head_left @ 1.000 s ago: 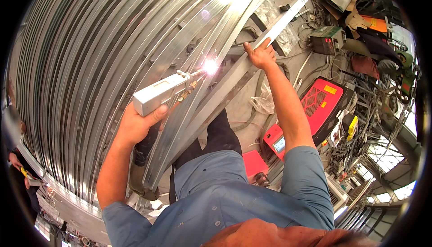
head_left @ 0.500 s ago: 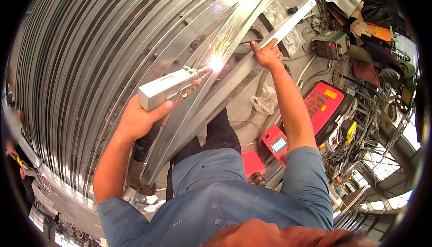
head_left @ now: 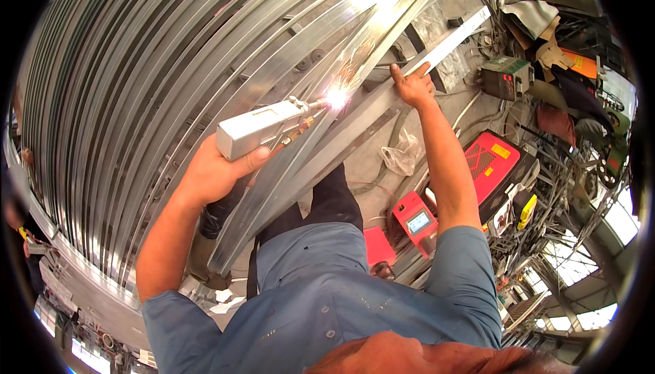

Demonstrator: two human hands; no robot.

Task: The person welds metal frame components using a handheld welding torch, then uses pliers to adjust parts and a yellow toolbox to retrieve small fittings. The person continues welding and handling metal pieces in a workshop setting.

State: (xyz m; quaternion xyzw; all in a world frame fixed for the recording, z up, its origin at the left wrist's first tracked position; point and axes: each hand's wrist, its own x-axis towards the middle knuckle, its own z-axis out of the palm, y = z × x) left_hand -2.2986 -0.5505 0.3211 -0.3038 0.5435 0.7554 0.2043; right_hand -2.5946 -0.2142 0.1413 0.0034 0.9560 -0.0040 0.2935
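Currently, left grip [head_left: 220, 175] is wrapped around a silver box-bodied torch [head_left: 263, 125], thumb along its lower side, nozzle pointing up and right. At the tip: white flare [head_left: 336, 98], sparks spraying upward across slanted metal rails [head_left: 402, 16]. Right grip [head_left: 415, 89] is partly closed on a long metal bar [head_left: 456, 38], just beyond the flare; firmness of hold cannot be told. Clear plastic bag [head_left: 404, 153] lies on the floor near the right forearm; red vented machine [head_left: 492, 157] stands past it.
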